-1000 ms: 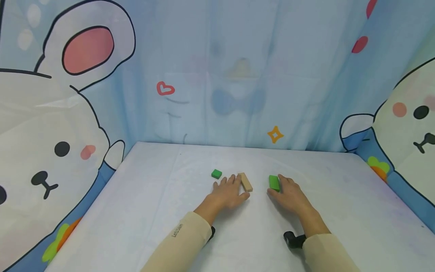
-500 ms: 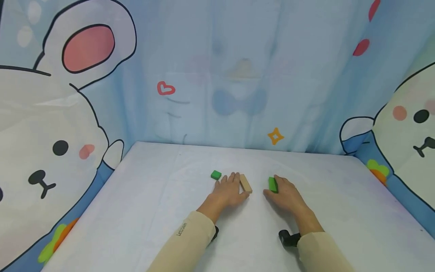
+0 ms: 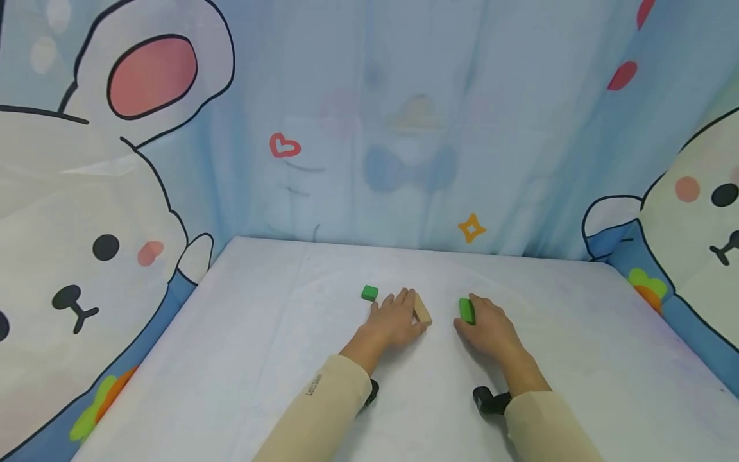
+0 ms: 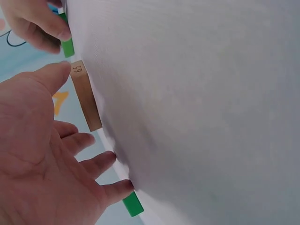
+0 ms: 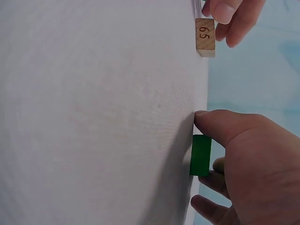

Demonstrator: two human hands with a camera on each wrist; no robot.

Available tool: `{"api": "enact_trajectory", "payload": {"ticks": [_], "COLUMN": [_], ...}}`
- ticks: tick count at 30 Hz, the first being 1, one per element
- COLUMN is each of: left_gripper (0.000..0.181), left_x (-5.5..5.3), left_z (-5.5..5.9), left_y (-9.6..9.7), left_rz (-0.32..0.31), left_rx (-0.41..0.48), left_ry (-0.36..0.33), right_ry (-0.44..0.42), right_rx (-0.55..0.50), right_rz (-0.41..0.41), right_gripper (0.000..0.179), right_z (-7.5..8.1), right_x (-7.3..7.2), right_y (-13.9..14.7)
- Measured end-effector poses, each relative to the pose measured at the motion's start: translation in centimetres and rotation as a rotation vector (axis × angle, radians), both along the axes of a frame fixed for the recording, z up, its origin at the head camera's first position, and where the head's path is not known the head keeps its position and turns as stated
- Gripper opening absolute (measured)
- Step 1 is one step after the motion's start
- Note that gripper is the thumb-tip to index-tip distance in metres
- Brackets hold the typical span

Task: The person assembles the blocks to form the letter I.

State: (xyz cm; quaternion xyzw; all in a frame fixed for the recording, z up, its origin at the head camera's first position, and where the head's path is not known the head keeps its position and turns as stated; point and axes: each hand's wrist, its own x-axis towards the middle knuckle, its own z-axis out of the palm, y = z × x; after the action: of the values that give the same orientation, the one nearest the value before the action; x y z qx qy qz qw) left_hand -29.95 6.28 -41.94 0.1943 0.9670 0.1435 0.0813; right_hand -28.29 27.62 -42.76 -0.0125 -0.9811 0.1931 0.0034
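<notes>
In the head view, my left hand [image 3: 392, 324] lies with fingers extended beside a plain wooden block [image 3: 423, 309]. Its thumb reaches to the block's near end, which carries the number 65 in the left wrist view. A small green block [image 3: 370, 292] sits just beyond the left fingertips; the little finger is close to that green block [image 4: 133, 204]. My right hand [image 3: 493, 330] is loosely spread around a second green block [image 3: 466, 310], thumb at its left and fingers to its right. In the right wrist view, a gap shows between thumb and green block [image 5: 201, 154].
A white cloth covers the table [image 3: 288, 333]. Behind it hangs a blue curtain [image 3: 323, 83] with cartoon animals. Black wrist mounts [image 3: 491, 402] stick out below the sleeves.
The right hand has shifted slightly left, covering more of the green block. The left hand has edged right against the wooden block. The head view has shifted slightly.
</notes>
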Motion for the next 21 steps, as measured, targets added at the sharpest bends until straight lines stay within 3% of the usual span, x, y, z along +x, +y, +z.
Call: {"api": "enact_trajectory", "payload": {"ticks": [5, 15, 21], "left_gripper": [0.073, 0.064, 0.063], "left_x": [0.26, -0.11, -0.16], "left_z": [-0.02, -0.19, -0.13], "left_y": [0.1, 0.65, 0.61], "left_rz": [-0.008, -0.004, 0.001], "left_rx": [-0.01, -0.13, -0.133], "left_ry": [0.01, 0.087, 0.074], "right_ry": [-0.005, -0.017, 0.013], "right_rx": [-0.007, 0.011, 0.009], "right_rz": [-0.003, -0.021, -0.009], "right_gripper": [0.073, 0.072, 0.073], "right_z": [-0.03, 0.03, 0.21], "right_x": [0.23, -0.16, -0.07], "right_y": [-0.13, 0.04, 0.17]}}
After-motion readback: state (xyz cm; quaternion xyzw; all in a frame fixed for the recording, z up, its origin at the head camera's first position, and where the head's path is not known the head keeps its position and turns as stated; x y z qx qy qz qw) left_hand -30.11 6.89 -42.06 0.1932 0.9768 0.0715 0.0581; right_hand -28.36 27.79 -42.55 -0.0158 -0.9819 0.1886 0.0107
